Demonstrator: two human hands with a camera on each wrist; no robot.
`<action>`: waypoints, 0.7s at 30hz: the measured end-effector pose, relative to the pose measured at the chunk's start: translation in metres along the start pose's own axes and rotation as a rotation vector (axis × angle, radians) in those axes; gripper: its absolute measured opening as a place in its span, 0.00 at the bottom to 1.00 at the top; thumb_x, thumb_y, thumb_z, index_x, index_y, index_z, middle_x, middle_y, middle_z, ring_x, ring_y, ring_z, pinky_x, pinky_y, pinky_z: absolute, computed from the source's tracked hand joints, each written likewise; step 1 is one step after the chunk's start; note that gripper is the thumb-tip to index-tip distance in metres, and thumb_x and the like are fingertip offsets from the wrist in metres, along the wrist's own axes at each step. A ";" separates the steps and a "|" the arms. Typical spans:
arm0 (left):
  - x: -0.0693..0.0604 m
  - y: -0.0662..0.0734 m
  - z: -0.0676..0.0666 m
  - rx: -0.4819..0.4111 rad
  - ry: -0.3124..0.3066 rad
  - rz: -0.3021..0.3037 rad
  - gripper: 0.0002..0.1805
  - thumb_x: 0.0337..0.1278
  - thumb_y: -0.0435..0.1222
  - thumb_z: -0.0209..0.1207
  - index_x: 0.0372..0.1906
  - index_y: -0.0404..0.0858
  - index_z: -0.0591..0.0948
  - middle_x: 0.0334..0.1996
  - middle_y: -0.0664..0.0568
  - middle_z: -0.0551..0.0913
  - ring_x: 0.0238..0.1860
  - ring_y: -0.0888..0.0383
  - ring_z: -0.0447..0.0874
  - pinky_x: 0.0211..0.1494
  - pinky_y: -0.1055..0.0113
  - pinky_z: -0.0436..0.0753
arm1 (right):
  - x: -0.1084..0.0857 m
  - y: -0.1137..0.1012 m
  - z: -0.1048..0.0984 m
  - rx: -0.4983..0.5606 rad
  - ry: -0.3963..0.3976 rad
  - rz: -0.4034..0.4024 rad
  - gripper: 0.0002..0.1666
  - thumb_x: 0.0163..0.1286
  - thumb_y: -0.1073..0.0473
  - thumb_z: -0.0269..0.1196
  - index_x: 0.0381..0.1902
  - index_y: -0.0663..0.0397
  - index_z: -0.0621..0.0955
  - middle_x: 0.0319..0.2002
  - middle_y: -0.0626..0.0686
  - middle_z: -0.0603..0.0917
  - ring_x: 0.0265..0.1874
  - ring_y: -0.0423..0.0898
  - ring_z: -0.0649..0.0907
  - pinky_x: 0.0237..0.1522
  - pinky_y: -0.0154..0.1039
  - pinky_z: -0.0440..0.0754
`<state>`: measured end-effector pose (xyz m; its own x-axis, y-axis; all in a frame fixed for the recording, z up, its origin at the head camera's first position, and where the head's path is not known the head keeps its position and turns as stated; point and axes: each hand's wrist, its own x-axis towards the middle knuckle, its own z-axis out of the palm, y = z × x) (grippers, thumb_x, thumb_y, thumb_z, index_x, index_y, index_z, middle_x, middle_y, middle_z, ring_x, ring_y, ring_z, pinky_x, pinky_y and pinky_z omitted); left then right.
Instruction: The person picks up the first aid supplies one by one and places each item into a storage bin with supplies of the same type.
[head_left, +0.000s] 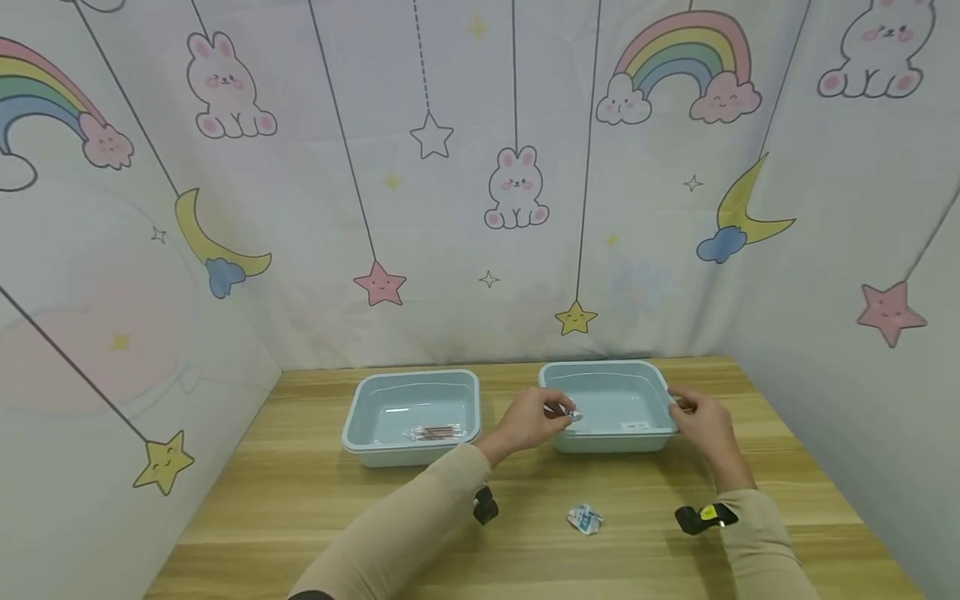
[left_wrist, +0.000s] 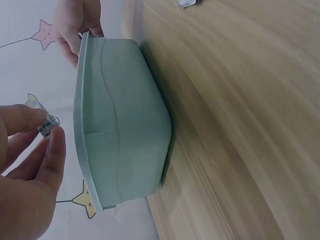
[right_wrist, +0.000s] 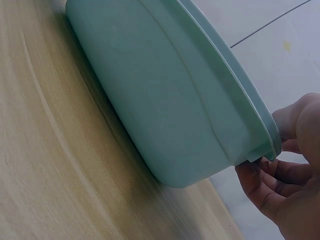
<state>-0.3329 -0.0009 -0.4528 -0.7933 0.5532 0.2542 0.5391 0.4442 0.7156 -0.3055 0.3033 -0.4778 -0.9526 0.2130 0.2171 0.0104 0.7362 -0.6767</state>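
Note:
My left hand (head_left: 531,419) is over the left front rim of the right-hand pale blue plastic bin (head_left: 611,444). Between thumb and fingertips it pinches a small crumpled white wrapper (left_wrist: 48,125) with blue-green print. In the left wrist view the wrapper is beside the bin's rim, apart from it. My right hand (head_left: 705,423) grips the bin's right rim; the right wrist view shows the thumb above the rim and fingers (right_wrist: 260,192) below it. A white label (head_left: 634,426) shows inside this bin near the front. Another crumpled white and blue wrapper (head_left: 585,519) lies on the table in front.
A second pale blue bin (head_left: 375,457) stands to the left, with a clear packet of thin brownish sticks (head_left: 438,432) inside. Both bins rest on a wood-grain table (head_left: 247,517). A printed curtain (head_left: 450,325) closes off the back and sides.

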 end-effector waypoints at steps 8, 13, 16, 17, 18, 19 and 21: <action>-0.001 -0.001 -0.001 0.009 0.031 -0.016 0.11 0.58 0.33 0.64 0.46 0.39 0.85 0.44 0.44 0.86 0.38 0.61 0.86 0.41 0.78 0.82 | 0.000 0.000 0.000 0.008 -0.004 0.015 0.24 0.67 0.63 0.55 0.59 0.65 0.77 0.44 0.67 0.84 0.42 0.57 0.82 0.31 0.34 0.77; -0.002 -0.002 0.000 0.009 0.016 0.008 0.11 0.58 0.32 0.64 0.46 0.35 0.85 0.44 0.44 0.87 0.38 0.64 0.85 0.42 0.79 0.81 | 0.000 0.002 0.000 0.004 -0.010 0.024 0.24 0.67 0.61 0.55 0.60 0.65 0.77 0.45 0.67 0.84 0.42 0.57 0.82 0.30 0.34 0.77; -0.003 -0.003 0.000 0.009 0.013 0.007 0.13 0.58 0.33 0.64 0.47 0.34 0.84 0.45 0.45 0.87 0.38 0.65 0.84 0.42 0.80 0.81 | 0.000 0.003 0.001 -0.002 -0.009 0.020 0.24 0.67 0.61 0.54 0.60 0.64 0.77 0.46 0.67 0.84 0.43 0.58 0.82 0.30 0.34 0.77; -0.004 -0.003 0.000 0.008 0.011 0.005 0.13 0.58 0.33 0.64 0.48 0.34 0.84 0.45 0.45 0.87 0.38 0.65 0.84 0.42 0.80 0.81 | 0.000 0.003 0.001 -0.001 -0.009 0.019 0.24 0.68 0.61 0.54 0.60 0.64 0.77 0.46 0.67 0.84 0.43 0.58 0.82 0.30 0.34 0.77; -0.004 -0.003 0.000 0.008 0.010 0.002 0.13 0.58 0.33 0.64 0.48 0.34 0.84 0.45 0.45 0.87 0.38 0.65 0.84 0.42 0.80 0.81 | 0.000 0.002 0.001 0.000 -0.012 0.021 0.24 0.68 0.61 0.54 0.60 0.64 0.77 0.47 0.68 0.84 0.43 0.58 0.82 0.30 0.34 0.77; -0.004 -0.003 0.000 0.010 0.010 0.002 0.13 0.58 0.32 0.64 0.48 0.34 0.84 0.45 0.45 0.87 0.38 0.65 0.84 0.42 0.80 0.81 | 0.000 0.002 0.001 -0.001 -0.012 0.020 0.24 0.68 0.61 0.54 0.60 0.64 0.77 0.47 0.68 0.84 0.44 0.58 0.82 0.30 0.34 0.77; -0.005 -0.003 -0.001 0.012 0.007 0.002 0.13 0.59 0.32 0.64 0.48 0.34 0.84 0.45 0.45 0.87 0.38 0.65 0.84 0.42 0.80 0.81 | -0.001 0.001 0.001 0.001 -0.014 0.023 0.24 0.68 0.61 0.54 0.61 0.64 0.77 0.47 0.68 0.83 0.44 0.58 0.82 0.31 0.35 0.77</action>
<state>-0.3307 -0.0055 -0.4555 -0.7944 0.5488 0.2603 0.5437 0.4516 0.7074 -0.3051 0.3033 -0.4790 -0.9563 0.2211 0.1915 0.0322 0.7303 -0.6823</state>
